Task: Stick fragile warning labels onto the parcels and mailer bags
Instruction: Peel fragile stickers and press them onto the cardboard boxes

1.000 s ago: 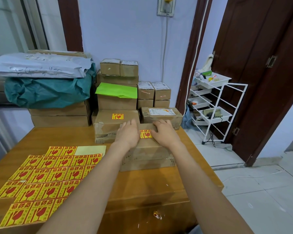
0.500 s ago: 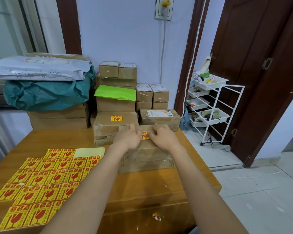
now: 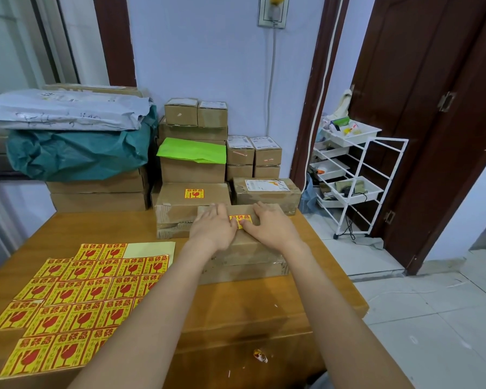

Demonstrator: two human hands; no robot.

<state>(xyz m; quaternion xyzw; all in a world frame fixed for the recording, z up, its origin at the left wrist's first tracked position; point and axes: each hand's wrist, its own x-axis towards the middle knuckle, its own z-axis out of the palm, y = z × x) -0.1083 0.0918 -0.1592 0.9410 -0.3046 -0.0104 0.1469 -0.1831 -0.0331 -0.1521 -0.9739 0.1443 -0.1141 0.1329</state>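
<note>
Nearest, at seven o'clock on the wooden desk [image 3: 264,310], sheets of yellow fragile labels [image 3: 76,299] are lying flat, one sheet showing a bare patch of backing. Toward the centre, both forearms are reaching forward to a brown cardboard parcel [image 3: 244,256] standing on the desk. The left hand [image 3: 215,228] and the right hand [image 3: 270,227] are lying flat on its top with fingers straight, gripping nothing, pressing either side of a yellow fragile label [image 3: 241,219] that is sitting between them. Just beyond, at eleven o'clock, a labelled parcel [image 3: 191,202] is resting, with stacked boxes [image 3: 197,153] behind it. At two o'clock a white wire rack [image 3: 359,175] is standing on the floor.
</note>
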